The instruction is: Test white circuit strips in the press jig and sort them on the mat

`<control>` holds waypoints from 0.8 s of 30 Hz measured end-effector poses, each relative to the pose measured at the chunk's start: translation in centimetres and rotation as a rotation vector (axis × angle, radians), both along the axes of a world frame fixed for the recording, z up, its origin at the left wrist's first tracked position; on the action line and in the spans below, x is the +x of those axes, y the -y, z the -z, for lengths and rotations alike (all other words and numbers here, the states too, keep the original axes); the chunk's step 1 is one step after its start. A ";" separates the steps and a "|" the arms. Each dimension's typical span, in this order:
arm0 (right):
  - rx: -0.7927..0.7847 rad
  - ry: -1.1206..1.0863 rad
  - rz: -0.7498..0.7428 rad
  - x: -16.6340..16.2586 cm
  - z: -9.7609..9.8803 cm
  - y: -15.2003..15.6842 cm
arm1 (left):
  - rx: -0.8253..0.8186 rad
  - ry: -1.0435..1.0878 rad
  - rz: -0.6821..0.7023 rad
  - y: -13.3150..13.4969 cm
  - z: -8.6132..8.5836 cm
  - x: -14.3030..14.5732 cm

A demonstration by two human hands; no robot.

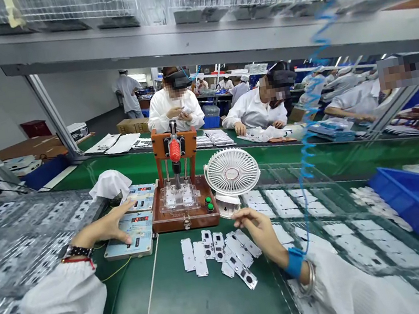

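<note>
My left hand [115,226] is spread over two display boxes with red digits. Its thumb rests on the nearer box [134,231] and its fingers reach onto the farther box [142,193]. My right hand [258,229], its fingers loosely bent, hovers beside the base of a white fan [231,172]; I make out nothing held in it. Small white circuit boards [239,249] lie in a loose group left of that hand, some overlapping. Behind them stands a brown press fixture [183,203] with a red-handled lever [174,151] and a clear plate at its centre.
Clear trays of parts [40,218] cover the left side. More trays with white boards [340,229] lie at right, beside a blue bin [411,204] with another person's hand at it. A coiled blue cord [305,157] runs to my right wristband. Co-workers sit across the bench.
</note>
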State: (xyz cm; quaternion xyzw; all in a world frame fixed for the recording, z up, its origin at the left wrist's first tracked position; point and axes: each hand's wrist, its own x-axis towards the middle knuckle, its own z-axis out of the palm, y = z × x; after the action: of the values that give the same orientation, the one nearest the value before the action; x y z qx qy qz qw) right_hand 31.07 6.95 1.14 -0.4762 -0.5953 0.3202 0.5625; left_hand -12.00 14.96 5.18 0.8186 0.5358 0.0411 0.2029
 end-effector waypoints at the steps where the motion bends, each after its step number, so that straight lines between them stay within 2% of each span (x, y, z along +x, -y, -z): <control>1: -0.029 -0.026 -0.002 0.0 0.1 -0.2 | -0.014 -0.008 0.007 -0.1 0.1 -0.2; 5: -0.112 -0.089 -0.016 -0.2 0.1 -0.5 | -0.059 -0.038 0.024 -0.4 0.2 -0.3; 13: -0.137 -0.128 -0.013 -0.2 0.2 -0.5 | -0.102 -0.134 -0.026 -1.3 0.4 0.0; 19: -0.155 -0.124 -0.031 -0.1 0.4 -0.6 | -0.181 -0.303 -0.133 -0.9 -1.3 2.0; 24: -0.181 -0.151 -0.046 0.0 0.5 -0.7 | -0.174 -0.288 -0.116 -0.3 -2.0 2.4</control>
State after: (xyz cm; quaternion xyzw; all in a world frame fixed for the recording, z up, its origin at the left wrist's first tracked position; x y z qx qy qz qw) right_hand 31.04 7.64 0.60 -0.4857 -0.5307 0.4204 0.5528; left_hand -9.62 15.30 7.17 0.7633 0.6070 -0.1113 0.1914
